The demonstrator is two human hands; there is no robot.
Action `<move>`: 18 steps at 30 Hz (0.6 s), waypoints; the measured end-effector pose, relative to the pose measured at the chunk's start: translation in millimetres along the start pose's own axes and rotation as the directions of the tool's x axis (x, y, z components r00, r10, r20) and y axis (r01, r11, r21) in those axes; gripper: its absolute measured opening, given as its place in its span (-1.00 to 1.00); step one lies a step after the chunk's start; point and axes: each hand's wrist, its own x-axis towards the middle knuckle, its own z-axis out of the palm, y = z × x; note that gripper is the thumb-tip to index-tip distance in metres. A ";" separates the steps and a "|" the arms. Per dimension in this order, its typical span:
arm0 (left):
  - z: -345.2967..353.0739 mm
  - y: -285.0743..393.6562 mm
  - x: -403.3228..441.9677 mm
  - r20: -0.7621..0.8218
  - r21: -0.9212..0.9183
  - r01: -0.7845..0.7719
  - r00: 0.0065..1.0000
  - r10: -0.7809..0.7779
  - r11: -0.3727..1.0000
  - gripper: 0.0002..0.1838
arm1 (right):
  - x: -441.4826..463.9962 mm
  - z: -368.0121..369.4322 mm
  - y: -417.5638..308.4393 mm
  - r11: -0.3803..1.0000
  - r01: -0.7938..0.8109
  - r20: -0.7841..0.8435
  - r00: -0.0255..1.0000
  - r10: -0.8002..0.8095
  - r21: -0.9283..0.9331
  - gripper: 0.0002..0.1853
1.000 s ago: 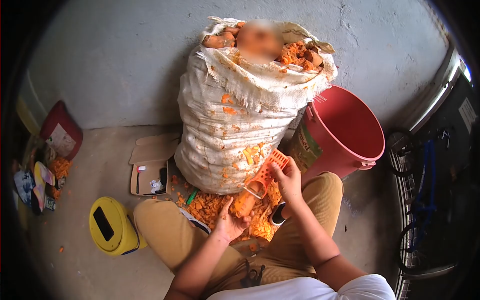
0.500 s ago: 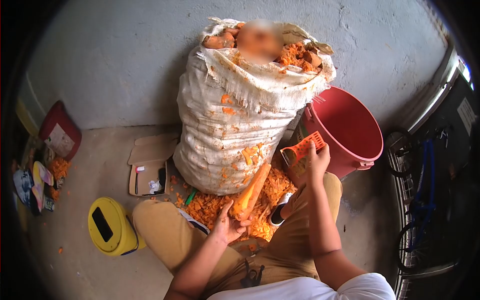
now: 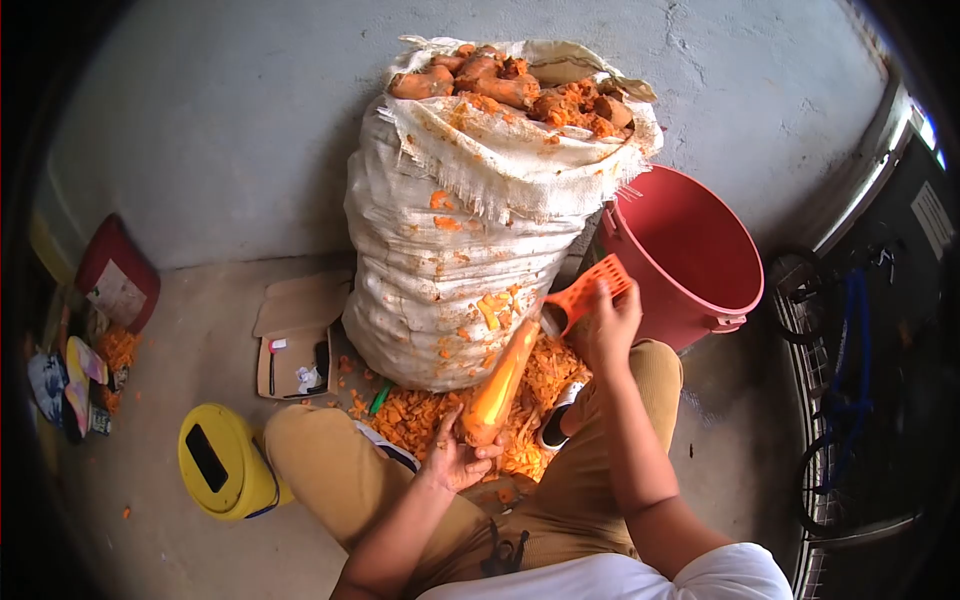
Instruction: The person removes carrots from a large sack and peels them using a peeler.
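Observation:
My left hand [image 3: 460, 455] holds the thick lower end of a long orange vegetable, like a carrot [image 3: 497, 392], which tilts up and to the right and is partly peeled. In my right hand [image 3: 612, 320] is an orange plastic peeler [image 3: 590, 290], gripped by its perforated handle, with its blade end close to the upper tip of the carrot. Whether the blade touches the carrot is hard to tell. Orange peelings [image 3: 400, 415] lie heaped on the floor between my legs, beneath both hands.
A full white woven sack [image 3: 450, 260] stands ahead, with a red bucket [image 3: 690, 250] at its right. An open cardboard box [image 3: 293, 360] and a yellow lidded bucket [image 3: 225, 470] are on the left. A blue bicycle [image 3: 850, 390] is at the far right.
The peeler was over the carrot, swung away up and right, and is now back near its upper tip. The carrot has stayed in my left hand, now tilted upright.

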 end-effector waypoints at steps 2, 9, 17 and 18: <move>-2.9 -1.8 -0.5 0.010 -0.007 0.048 0.999 -0.048 0.999 -0.29 | 17.7 -9.6 -3.0 0.980 -0.162 -0.024 0.986 0.165 0.112 -0.83; -3.4 -5.0 4.0 0.028 -0.023 0.102 0.994 -0.101 0.995 -0.27 | -24.3 -5.7 16.3 0.445 -0.794 0.544 0.608 0.579 0.414 -0.70; -7.8 -7.2 11.0 -0.196 0.276 0.101 0.980 -0.047 0.956 -0.27 | -41.4 1.7 19.8 0.429 -0.790 0.493 0.610 0.621 0.438 -0.70; -16.9 -4.7 12.7 -0.123 0.236 0.106 0.989 -0.078 0.966 -0.35 | -40.8 0.7 23.7 0.453 -0.781 0.443 0.620 0.648 0.430 -0.72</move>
